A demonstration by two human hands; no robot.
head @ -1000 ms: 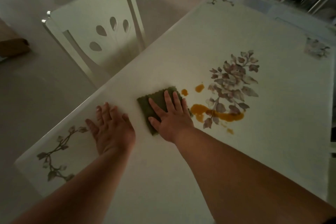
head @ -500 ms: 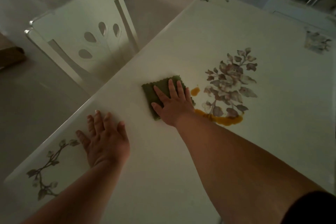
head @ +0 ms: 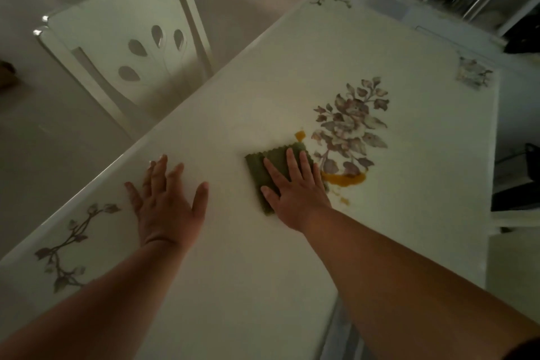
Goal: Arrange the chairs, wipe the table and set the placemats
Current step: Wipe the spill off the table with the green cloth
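white floral-print bench (head: 336, 67): right hand (head: 298, 196) flat, fingers spread, pressing green square cloth (head: 263, 172) beside orange spill (head: 344, 179); left hand (head: 166, 207) flat, fingers spread, left; white wooden chair (head: 122, 38) far left.

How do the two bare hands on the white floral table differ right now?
The right hand presses flat on the green scalloped cloth; the left hand lies on the bare white table, with nothing under it. The right hand sits beside the orange spill by the purple flower print; the left hand sits nearer the table's edge, toward the white chair. Both are palm-down with fingers spread.
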